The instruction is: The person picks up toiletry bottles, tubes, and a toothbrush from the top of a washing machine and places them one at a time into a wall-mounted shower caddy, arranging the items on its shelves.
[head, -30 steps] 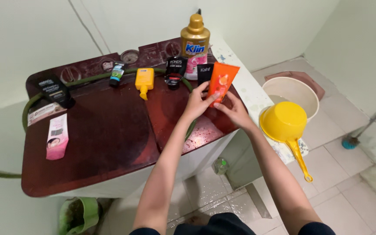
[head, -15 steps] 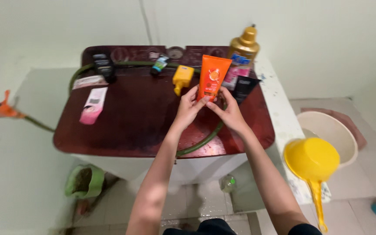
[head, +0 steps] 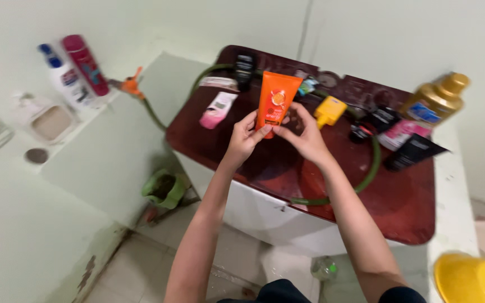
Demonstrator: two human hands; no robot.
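An orange squeeze tube [head: 276, 100] stands upright between both hands, above the dark red lid of a washing machine [head: 405, 196]. My left hand [head: 244, 138] grips its lower end from the left. My right hand [head: 305, 134] holds the same end from the right. Behind the tube lie a pink tube [head: 218, 109], a black tube [head: 244, 66], a yellow tube [head: 329, 110] and more dark tubes. A gold bottle [head: 437, 102] stands at the far right of the lid.
A green hose [head: 369, 171] loops over the lid. A pale ledge on the left carries a red spray can [head: 86, 64], a white bottle [head: 66, 82] and a soap dish [head: 44, 120]. A green scoop [head: 164, 189] lies on the floor; a yellow dipper [head: 472, 278] sits bottom right.
The view has swung left, so the ledge with bottles has come into sight. Both hands have stayed on the orange tube, which has lifted slightly away from the row of tubes.
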